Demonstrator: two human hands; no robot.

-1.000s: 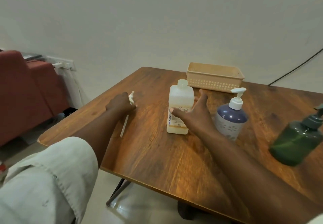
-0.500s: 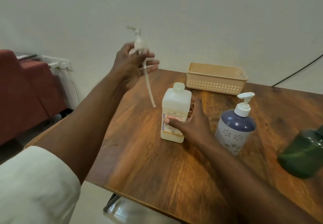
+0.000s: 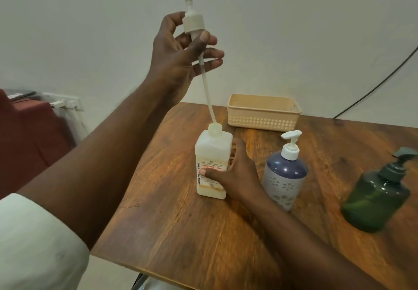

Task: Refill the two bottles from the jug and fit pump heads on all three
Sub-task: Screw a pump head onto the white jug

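A white square jug (image 3: 212,154) with a Biochek label stands on the wooden table (image 3: 181,233), its neck uncapped. My right hand (image 3: 235,174) grips its right side and front. My left hand (image 3: 181,50) holds a white pump head (image 3: 192,21) high above the jug. The pump's long dip tube (image 3: 207,86) slants down, and its tip sits at the jug's mouth. To the right stand a blue-and-white bottle (image 3: 285,174) and a dark green bottle (image 3: 375,194), each with a pump head on.
A beige perforated basket (image 3: 263,118) sits at the table's far edge behind the jug. A black cable (image 3: 380,84) runs down the wall at right. A red chair (image 3: 29,136) stands to the left, beyond the table's edge.
My left hand picked the pump head up off the table, raised it and brought its tube tip to the jug's mouth. My right hand closed around the jug.
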